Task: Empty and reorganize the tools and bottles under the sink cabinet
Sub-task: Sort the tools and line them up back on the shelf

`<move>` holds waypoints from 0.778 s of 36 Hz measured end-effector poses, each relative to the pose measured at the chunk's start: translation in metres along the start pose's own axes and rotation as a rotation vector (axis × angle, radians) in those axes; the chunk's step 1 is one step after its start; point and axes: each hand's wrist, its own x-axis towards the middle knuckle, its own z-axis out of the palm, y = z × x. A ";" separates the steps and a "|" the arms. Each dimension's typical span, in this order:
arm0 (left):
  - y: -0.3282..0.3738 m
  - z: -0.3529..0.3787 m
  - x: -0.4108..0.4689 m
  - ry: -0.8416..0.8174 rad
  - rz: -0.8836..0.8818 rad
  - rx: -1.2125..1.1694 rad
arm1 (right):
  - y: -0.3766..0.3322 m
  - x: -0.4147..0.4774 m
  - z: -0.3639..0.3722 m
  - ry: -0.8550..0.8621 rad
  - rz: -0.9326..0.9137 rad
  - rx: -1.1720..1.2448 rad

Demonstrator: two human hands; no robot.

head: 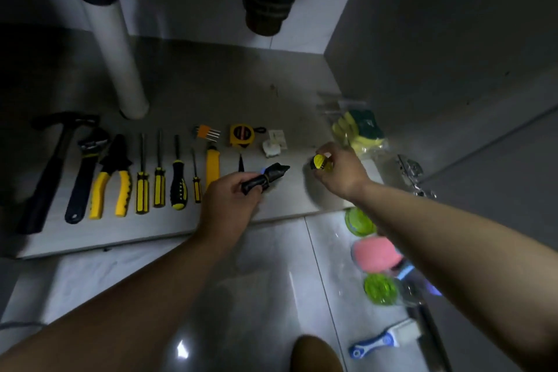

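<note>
Tools lie in a row on the cabinet floor (229, 93): a hammer (52, 160), a wrench (86, 172), yellow pliers (113, 181), several yellow-and-black screwdrivers (158, 178), a yellow knife (213, 164), hex keys (206, 132) and a tape measure (241, 134). My left hand (231, 201) grips a black tool with a pointed tip (267, 177) just over the floor's front part. My right hand (339, 170) is closed on a small yellow-and-black roll of tape (320, 162) to the right of it.
A white drain pipe (119, 60) stands at the back left and a dark trap (265, 6) hangs above. Yellow gloves (359, 131) lie by the right wall, near a metal hinge (412, 170). Green and pink scrubbers (376, 254) and a blue scraper (383, 340) rest on the tile floor.
</note>
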 end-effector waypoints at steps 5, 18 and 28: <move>-0.003 -0.007 0.014 0.020 -0.051 -0.058 | -0.012 0.035 0.024 0.010 0.002 -0.073; -0.007 -0.002 0.023 0.074 -0.175 -0.081 | -0.027 0.010 0.044 0.138 0.216 0.331; 0.010 0.029 0.001 -0.022 -0.130 0.102 | -0.046 -0.076 0.030 -0.278 0.377 1.109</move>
